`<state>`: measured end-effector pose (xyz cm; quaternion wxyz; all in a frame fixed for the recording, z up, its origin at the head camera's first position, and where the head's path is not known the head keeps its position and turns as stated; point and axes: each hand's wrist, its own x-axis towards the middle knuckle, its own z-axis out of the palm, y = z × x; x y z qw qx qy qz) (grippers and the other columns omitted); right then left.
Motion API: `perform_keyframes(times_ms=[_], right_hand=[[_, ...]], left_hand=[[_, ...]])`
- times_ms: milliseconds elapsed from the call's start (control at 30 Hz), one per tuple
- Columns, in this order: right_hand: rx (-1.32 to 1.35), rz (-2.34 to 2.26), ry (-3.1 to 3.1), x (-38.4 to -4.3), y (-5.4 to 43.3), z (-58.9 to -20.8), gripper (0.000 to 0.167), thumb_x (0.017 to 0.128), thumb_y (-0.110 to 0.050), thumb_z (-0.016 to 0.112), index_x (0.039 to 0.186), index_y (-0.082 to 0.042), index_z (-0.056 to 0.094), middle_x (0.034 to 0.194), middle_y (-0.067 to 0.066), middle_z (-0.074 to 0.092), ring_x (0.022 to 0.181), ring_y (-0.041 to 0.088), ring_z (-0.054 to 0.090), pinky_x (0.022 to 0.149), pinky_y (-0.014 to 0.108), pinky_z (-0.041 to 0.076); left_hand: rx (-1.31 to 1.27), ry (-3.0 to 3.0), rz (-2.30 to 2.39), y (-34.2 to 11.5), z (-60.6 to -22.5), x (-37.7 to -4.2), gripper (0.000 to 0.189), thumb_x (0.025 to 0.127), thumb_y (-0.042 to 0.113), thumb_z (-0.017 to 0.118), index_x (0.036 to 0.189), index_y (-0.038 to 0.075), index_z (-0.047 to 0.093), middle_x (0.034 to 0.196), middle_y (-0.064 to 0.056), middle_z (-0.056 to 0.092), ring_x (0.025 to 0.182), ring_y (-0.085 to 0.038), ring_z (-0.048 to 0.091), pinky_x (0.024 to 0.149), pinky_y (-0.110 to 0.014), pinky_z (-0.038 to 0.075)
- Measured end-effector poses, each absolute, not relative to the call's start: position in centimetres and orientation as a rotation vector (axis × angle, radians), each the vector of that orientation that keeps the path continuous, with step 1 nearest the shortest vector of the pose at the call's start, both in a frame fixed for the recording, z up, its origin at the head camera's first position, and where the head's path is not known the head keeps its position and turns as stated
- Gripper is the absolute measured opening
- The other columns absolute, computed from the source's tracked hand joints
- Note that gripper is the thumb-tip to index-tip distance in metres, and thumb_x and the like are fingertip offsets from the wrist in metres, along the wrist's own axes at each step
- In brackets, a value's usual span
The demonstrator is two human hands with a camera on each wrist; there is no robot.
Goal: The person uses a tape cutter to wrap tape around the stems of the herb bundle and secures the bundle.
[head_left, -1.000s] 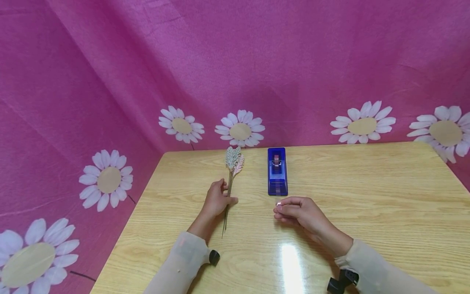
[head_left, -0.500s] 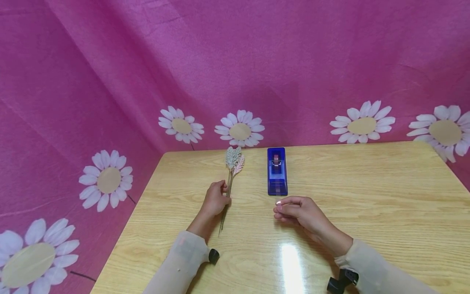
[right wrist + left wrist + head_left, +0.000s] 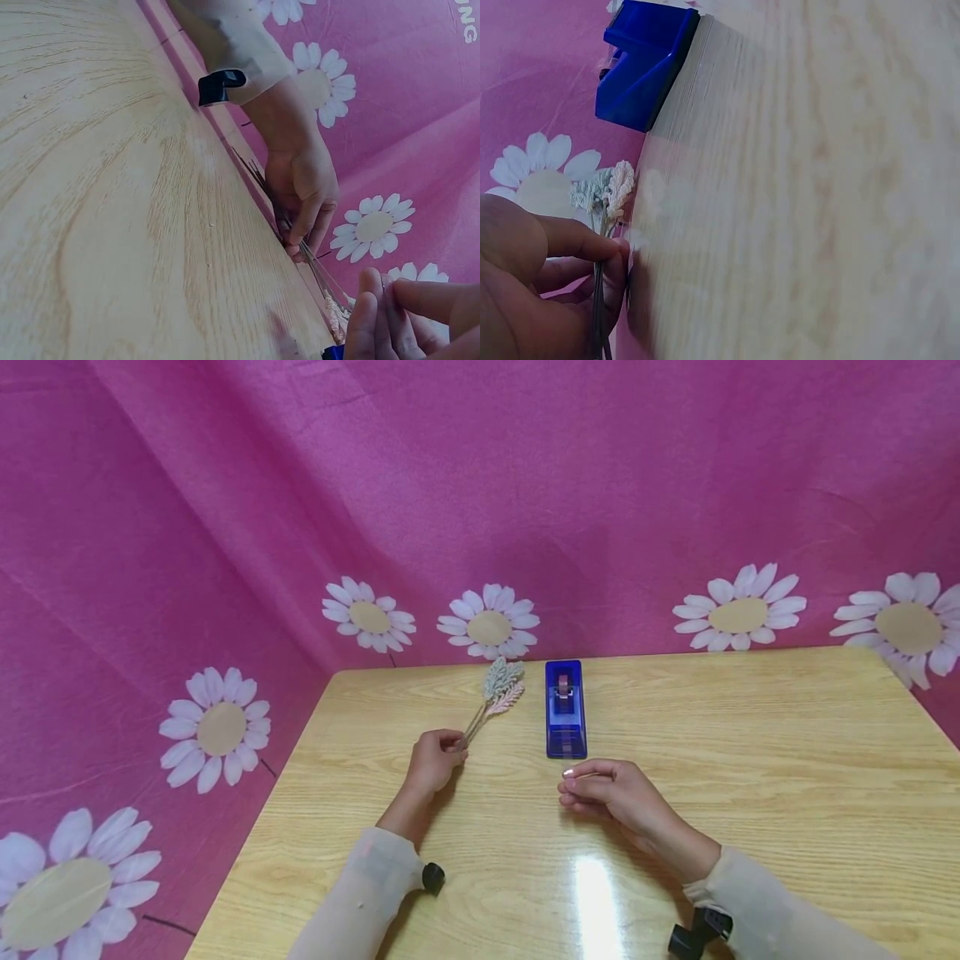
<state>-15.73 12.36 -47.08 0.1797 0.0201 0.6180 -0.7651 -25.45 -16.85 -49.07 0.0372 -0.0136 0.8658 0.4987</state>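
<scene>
My left hand pinches several thin stems of a small bunch of artificial flowers between thumb and fingers. The heads are pale green and pink and lean up to the right. The left wrist view shows the stems running down past the thumb. My right hand is held over the table before a blue tape dispenser. Its thumb and index fingertip pinch a small clear, shiny piece of tape, mostly hidden by the fingers. The dispenser stands upright between the bunch and the right hand's side.
The light wooden table reaches back to a pink cloth printed with white daisies, which also hangs along the left side. Black wrist cameras sit on both sleeves. A bright reflection lies on the table in front.
The left hand has turned the flower bunch, so its heads swing right toward the dispenser, and the stems' lower ends are now hidden behind the hand. The right hand stays in place.
</scene>
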Motion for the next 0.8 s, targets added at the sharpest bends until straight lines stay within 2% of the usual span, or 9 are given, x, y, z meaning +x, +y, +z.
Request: perform_keyframes(times_ms=[133,300,533,800], right_hand=[[0.067,-2.166,1.738,-15.8,12.4,-46.9,0.030,0.099,-0.002,0.066,0.122,0.016,0.062,0.104,0.018,0.077,0.087,0.016,0.076,0.082,0.031,0.061],[0.072,-2.174,1.731,-15.9,12.4,-46.6,0.029,0.099,-0.002,0.066,0.122,0.016,0.063,0.101,0.014,0.078,0.087,0.016,0.076,0.082,0.031,0.061],[0.056,-2.149,1.786,-16.0,12.3,-45.9,0.031,0.099,-0.003,0.067,0.122,0.016,0.063,0.104,0.018,0.077,0.087,0.016,0.076,0.084,0.032,0.061],[0.017,-2.140,1.825,-16.4,12.3,-44.9,0.030,0.100,-0.005,0.065,0.124,0.014,0.062,0.106,0.016,0.077,0.090,0.016,0.076,0.088,0.037,0.060]], left_hand=[[-0.063,2.647,1.563,-17.2,-48.9,-25.5,0.026,0.093,-0.008,0.069,0.119,-0.008,0.071,0.107,-0.018,0.074,0.094,-0.018,0.068,0.074,-0.021,0.055],[-0.111,2.530,1.714,-17.7,-48.8,-25.5,0.027,0.095,-0.012,0.063,0.121,-0.011,0.069,0.104,-0.023,0.072,0.079,-0.012,0.066,0.064,-0.021,0.056],[-0.135,2.391,1.824,-18.7,-48.4,-25.4,0.029,0.098,-0.014,0.056,0.125,-0.012,0.066,0.106,-0.027,0.072,0.065,-0.012,0.066,0.050,-0.021,0.049],[-0.096,2.431,1.761,-19.9,-47.7,-25.3,0.025,0.098,-0.011,0.059,0.122,-0.011,0.069,0.102,-0.026,0.074,0.061,-0.009,0.066,0.050,-0.019,0.046]])
